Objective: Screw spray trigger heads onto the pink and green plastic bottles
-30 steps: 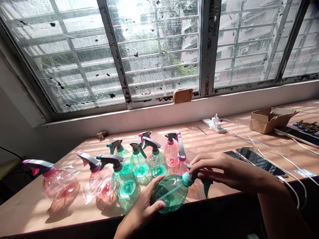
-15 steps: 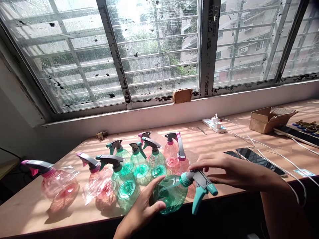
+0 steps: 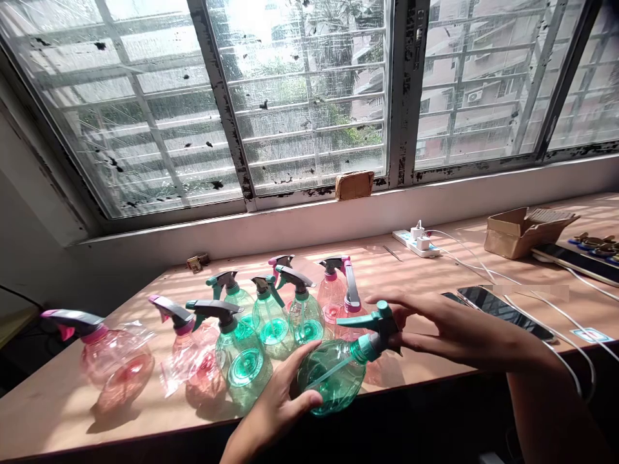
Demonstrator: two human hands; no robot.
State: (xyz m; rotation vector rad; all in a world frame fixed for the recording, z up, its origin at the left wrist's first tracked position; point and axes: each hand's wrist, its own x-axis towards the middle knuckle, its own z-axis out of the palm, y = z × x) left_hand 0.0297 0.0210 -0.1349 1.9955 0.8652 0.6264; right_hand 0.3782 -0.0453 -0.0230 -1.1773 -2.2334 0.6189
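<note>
A clear green spray bottle [image 3: 333, 380] is tilted over the table's front edge, its neck toward the right. My left hand [image 3: 283, 399] wraps around the bottle's body, thumb in front. At the neck, my right hand [image 3: 430, 322] has its fingers closed on the grey and teal spray head [image 3: 380, 325], whose trigger points left. The dip tube shows inside the bottle. Just behind stand more green spray bottles [image 3: 244, 367] and pink ones, such as a pink spray bottle [image 3: 331, 290]. Partly around another pink bottle [image 3: 206, 370] lies a crinkled clear plastic bag [image 3: 174, 370].
One pink spray bottle [image 3: 118, 361] stands at the far left of the table [image 3: 43, 412]. Two phones, one being a black phone [image 3: 507, 314], lie right of my right hand. Behind are a power strip [image 3: 416, 243] with white cables and an open cardboard box [image 3: 527, 232].
The spray head has turned on the bottle neck: its trigger pointed down to the right and now points left. My right fingers shifted with it; my left hand stayed in place.
</note>
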